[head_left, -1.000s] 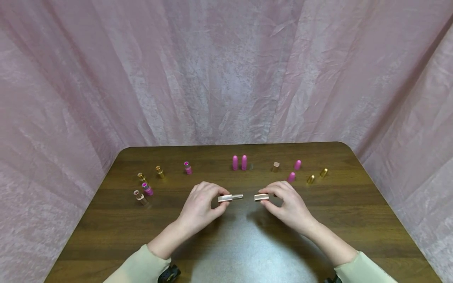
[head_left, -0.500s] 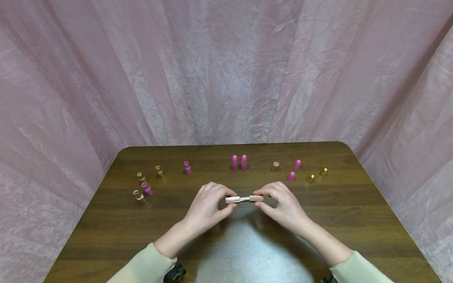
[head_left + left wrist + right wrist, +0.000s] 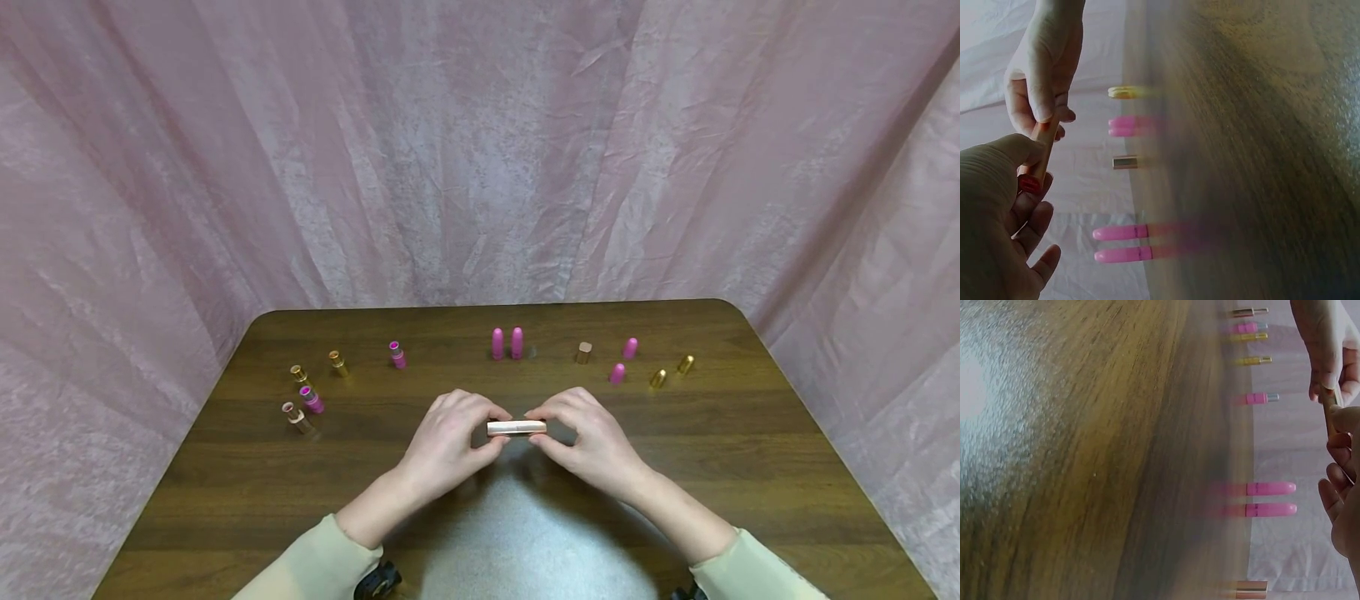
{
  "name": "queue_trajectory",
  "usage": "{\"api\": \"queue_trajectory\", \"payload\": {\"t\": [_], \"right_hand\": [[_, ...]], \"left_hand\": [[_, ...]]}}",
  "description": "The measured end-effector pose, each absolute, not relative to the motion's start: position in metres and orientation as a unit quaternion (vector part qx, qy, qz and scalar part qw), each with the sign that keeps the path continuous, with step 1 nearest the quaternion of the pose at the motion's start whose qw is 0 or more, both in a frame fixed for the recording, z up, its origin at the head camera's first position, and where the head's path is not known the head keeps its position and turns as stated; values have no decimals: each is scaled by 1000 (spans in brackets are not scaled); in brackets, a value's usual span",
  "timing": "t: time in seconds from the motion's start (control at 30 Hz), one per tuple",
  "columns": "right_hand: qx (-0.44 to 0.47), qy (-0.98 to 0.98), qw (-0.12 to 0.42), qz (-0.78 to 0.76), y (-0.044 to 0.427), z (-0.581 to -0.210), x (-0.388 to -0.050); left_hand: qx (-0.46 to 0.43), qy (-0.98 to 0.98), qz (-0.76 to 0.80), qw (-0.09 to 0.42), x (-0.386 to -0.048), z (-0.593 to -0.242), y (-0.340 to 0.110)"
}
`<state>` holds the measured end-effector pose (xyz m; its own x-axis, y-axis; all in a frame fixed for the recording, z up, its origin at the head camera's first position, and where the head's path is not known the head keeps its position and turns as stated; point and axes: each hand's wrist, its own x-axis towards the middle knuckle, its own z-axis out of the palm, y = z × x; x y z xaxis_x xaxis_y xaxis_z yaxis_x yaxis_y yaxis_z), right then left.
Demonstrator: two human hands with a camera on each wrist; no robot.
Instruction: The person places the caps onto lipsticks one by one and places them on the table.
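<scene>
Between the two hands a rose-gold lipstick tube point(image 3: 517, 427) lies level above the table, its base and cap joined into one closed bar. My left hand point(image 3: 448, 439) pinches the left end with thumb and fingers; my right hand point(image 3: 592, 433) pinches the right end. In the left wrist view the tube point(image 3: 1046, 147) shows a red end face beside the left thumb. The right wrist view shows the same tube point(image 3: 1329, 415) held from both ends. My fingers cover part of it.
Uncapped gold, pink and rose-gold lipstick bases point(image 3: 312, 401) stand at the table's left. Two closed pink tubes point(image 3: 497, 344) stand at the back middle. A rose-gold cap point(image 3: 584, 353), pink caps point(image 3: 617, 373) and gold caps point(image 3: 658, 379) stand back right. A pink curtain point(image 3: 480, 150) hangs behind.
The hands have come together. The cap in my right hand has slid over the base in my left hand, and the silvery inner tube between them is now covered.
</scene>
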<state>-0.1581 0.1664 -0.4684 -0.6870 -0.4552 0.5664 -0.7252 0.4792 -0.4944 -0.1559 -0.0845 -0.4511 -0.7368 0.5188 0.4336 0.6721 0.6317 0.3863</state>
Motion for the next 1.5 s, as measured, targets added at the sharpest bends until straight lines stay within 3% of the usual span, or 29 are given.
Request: {"api": "queue_trajectory", "payload": {"t": [0.6, 0.93, 1.23, 1.5], "right_hand": [[344, -843, 195, 365, 163, -470, -157], [337, -845, 195, 366, 158, -464, -158], [316, -885, 127, 317, 169, -462, -159], [302, -922, 66, 234, 182, -467, -162]], "left_hand": [[-337, -902, -218, 158, -157, -457, -83], [-322, -918, -191, 130, -165, -461, -80], [-249, -931, -242, 110, -188, -469, -95], [-148, -935, -318, 55, -223, -475, -106]]}}
